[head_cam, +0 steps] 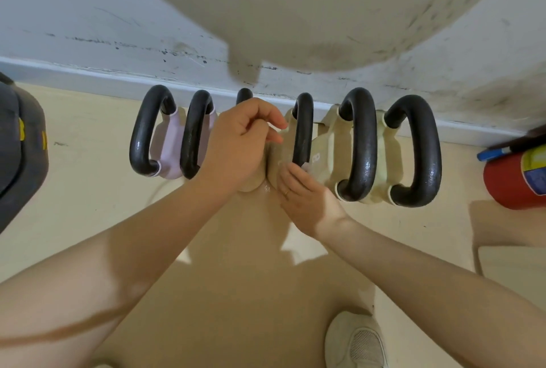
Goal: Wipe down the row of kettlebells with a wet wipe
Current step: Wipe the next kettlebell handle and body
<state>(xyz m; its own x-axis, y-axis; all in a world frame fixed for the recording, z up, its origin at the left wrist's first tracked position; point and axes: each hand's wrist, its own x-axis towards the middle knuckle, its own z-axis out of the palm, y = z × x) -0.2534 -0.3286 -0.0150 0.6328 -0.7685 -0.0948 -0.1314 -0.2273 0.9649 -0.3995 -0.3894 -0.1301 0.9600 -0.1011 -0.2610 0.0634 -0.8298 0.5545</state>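
At the bottom right of the frame a white shoe (356,341) stands on the beige floor (88,190). Both forearms reach up from the lower corners toward the centre. The right hand (307,199), a ring on one finger, pinches a small white wet wipe (307,167) against the lower end of the black handle of the fourth kettlebell (302,131). The left hand (239,143) sits curled over the third kettlebell (244,95); whether it grips that handle cannot be told. Six kettlebells line the wall's base across the middle: two lilac-bodied ones at left (170,143), cream ones to the right (413,151). A red fire extinguisher (517,181) lies at the right edge, a dark object (20,154) at the left. Behind runs the scuffed white wall (88,27).
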